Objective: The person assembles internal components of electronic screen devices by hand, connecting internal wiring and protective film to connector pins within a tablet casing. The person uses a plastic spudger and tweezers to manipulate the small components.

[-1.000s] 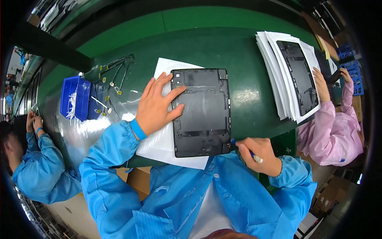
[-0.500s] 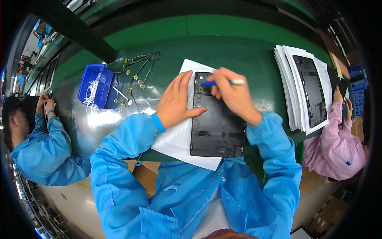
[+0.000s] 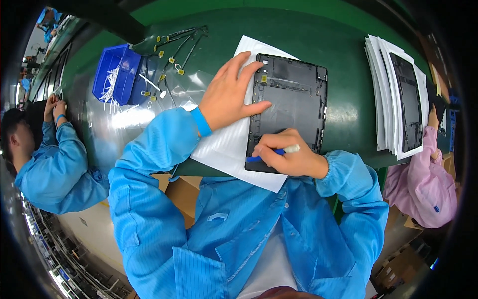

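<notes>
A black tablet back housing (image 3: 294,114) lies flat before me on a white foam sheet (image 3: 219,149). My left hand (image 3: 231,94) rests with fingers spread over the housing's left edge, its thumb reaching onto the inner face. Near the lower left corner of the housing, my right hand (image 3: 286,152) is closed round a blue pen-like tool (image 3: 255,159) with a whitish end. The tool's tip points left, down at the housing's edge; whether it touches cannot be made out. A small yellow label (image 3: 264,78) sits near the housing's top left.
On the left stands a blue bin (image 3: 130,74) of white strips. Several black cables (image 3: 186,50) with yellow tabs lie beside it on the green table (image 3: 343,89). At right, a stack of white sheets (image 3: 381,94) carries another black housing (image 3: 406,99). Co-workers sit on both sides.
My right hand has moved with the blue tool from the housing's top edge down to its lower left corner. My left hand stays on the left edge. The whole view has shifted slightly.
</notes>
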{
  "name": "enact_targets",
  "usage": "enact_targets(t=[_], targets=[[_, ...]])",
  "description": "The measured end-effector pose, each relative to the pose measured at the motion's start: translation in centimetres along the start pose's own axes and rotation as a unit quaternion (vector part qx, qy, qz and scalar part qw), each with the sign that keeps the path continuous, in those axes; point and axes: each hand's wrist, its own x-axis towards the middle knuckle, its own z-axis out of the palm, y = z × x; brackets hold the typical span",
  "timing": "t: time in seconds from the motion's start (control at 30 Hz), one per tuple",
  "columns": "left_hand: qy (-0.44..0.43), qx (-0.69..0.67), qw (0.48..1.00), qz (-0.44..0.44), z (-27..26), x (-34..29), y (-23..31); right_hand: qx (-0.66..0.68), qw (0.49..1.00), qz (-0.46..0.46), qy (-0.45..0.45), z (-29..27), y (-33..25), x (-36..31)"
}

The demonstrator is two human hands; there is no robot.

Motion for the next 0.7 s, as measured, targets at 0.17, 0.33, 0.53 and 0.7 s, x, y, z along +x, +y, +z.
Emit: enact_targets(t=[0.17,0.33,0.53,0.7], targets=[[-0.015,-0.027,0.999,-0.011,-1.4,1.8,0.0,0.250,0.955,0.126,0.097,-0.4,0.9,-1.0],[-0.071,0.036,0.994,0.075,-2.4,7.2,-1.7,0.149,0.985,0.056,0.068,0.9,0.2,-1.0],[-0.229,0.123,0.965,0.020,-1.8,10.4,-1.5,0.080,0.987,-0.045,0.128,0.4,0.0,-1.8],[-0.216,0.074,0.962,0.151,-0.1,9.9,-5.2,0.062,0.968,-0.037,0.238,-1.5,0.2,-5.5]])
